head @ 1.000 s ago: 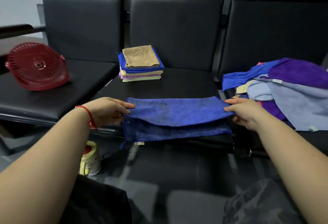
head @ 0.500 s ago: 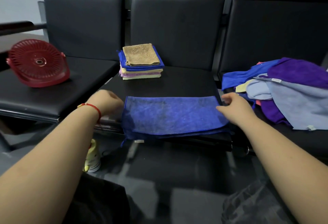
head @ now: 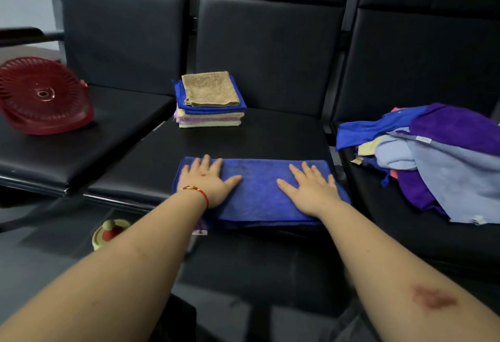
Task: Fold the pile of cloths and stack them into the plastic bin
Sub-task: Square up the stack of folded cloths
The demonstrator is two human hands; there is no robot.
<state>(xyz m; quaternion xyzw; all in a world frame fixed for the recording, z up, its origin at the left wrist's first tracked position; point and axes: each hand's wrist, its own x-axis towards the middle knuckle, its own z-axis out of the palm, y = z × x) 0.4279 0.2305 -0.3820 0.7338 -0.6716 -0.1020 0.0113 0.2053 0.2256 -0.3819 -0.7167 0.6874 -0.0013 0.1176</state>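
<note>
A blue cloth (head: pixel 257 192), folded in half, lies along the front edge of the middle black seat. My left hand (head: pixel 207 182) presses flat on its left end, fingers spread. My right hand (head: pixel 311 187) lies flat on its right part, fingers straight. Behind it on the same seat stands a stack of folded cloths (head: pixel 209 100) with a tan one on top. A loose pile of cloths (head: pixel 433 152) in blue, purple and grey covers the right seat. A red plastic bin (head: pixel 43 95) lies tipped on the left seat, its ribbed bottom facing me.
Black seat backs (head: pixel 270 49) rise behind all three seats. A small yellow and red container (head: pixel 109 232) stands on the floor below the left seat's front edge. A dark armrest (head: pixel 21 34) juts in at the far left.
The top half of the blue cloth was laid down over the bottom half. Both hands let go of its ends and now press flat on top of it.
</note>
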